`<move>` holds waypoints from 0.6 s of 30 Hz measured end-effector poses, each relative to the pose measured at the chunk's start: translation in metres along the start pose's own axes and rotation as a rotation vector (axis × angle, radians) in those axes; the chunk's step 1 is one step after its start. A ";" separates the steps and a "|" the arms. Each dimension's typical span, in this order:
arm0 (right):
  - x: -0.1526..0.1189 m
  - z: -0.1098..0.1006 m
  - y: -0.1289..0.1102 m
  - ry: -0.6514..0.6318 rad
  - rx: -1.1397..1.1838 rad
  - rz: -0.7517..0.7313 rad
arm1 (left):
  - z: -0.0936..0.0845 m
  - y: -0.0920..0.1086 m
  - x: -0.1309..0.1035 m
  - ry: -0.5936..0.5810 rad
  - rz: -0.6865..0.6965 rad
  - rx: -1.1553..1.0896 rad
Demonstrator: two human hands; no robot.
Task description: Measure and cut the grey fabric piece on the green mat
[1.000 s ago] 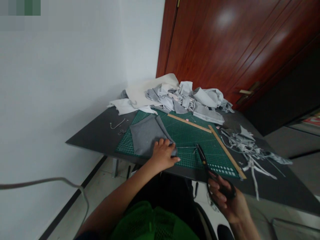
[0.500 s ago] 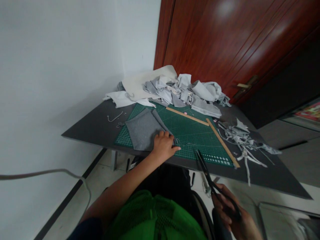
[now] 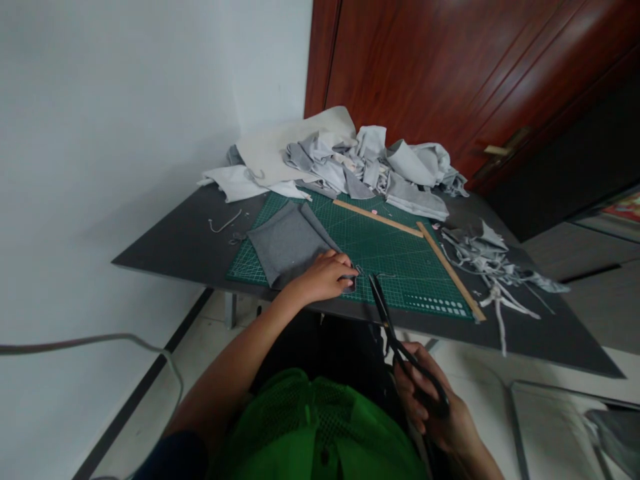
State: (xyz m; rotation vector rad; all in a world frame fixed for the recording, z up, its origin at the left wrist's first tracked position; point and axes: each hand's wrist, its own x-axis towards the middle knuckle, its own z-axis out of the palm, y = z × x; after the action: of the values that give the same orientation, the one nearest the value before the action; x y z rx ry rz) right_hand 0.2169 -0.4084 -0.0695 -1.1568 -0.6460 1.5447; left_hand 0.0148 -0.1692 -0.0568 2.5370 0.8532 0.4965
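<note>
My left hand [image 3: 327, 275] lies over the near right corner of a piece of grey cloth [image 3: 287, 240], its thumb and fingers closed on the edge; the fingertips are partly hidden. Small loops of thread lie just beyond those fingertips. In my right hand [image 3: 433, 390] is a pair of black scissors [image 3: 387, 320], my fingers through the handles. The blades point away from me, their tips over the near part of the green cutting mat [image 3: 400, 267], a little to the right of my left hand.
Crumpled grey and white cloth pieces [image 3: 370, 167] are heaped along the back. Two wooden strips [image 3: 377, 217] lie on the mat. Tangled fabric scraps [image 3: 493, 260] sit at the right of the dark table [image 3: 165, 247]. A wall and a brown door stand behind.
My right hand has brought the scissors left and farther over the mat, nearer the cloth. My left hand's thumb has drawn in from spread out to the cloth's corner.
</note>
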 end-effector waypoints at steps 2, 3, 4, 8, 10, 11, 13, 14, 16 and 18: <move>0.001 0.003 -0.001 -0.036 -0.017 0.011 | 0.001 -0.001 0.001 -0.002 0.002 0.018; 0.001 0.005 0.000 -0.045 -0.030 0.015 | 0.002 0.000 0.002 0.012 -0.013 0.030; 0.000 0.006 0.000 -0.049 -0.045 0.018 | 0.004 0.002 0.003 0.032 -0.034 0.045; -0.005 0.010 0.005 -0.026 -0.107 0.063 | 0.012 0.008 0.007 0.091 -0.103 0.081; -0.006 0.012 0.005 -0.010 -0.110 0.075 | 0.012 0.006 0.008 0.075 -0.092 0.069; -0.006 0.013 0.004 -0.002 -0.104 0.075 | 0.010 0.005 0.007 0.057 -0.078 0.062; -0.004 0.016 0.001 0.002 -0.085 0.072 | 0.005 0.001 0.006 0.015 -0.044 0.048; -0.002 0.018 -0.001 0.003 -0.075 0.075 | 0.002 -0.001 0.006 -0.008 -0.027 0.038; 0.002 0.020 -0.007 0.006 -0.059 0.097 | -0.003 -0.005 0.004 -0.052 0.000 0.015; 0.005 0.023 -0.011 0.005 -0.049 0.131 | -0.006 -0.007 0.003 -0.078 0.015 -0.001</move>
State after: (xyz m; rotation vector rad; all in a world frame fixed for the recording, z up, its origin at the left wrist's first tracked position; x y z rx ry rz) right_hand 0.2007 -0.3969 -0.0532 -1.2609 -0.6184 1.6431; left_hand 0.0111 -0.1610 -0.0547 2.5456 0.8051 0.3995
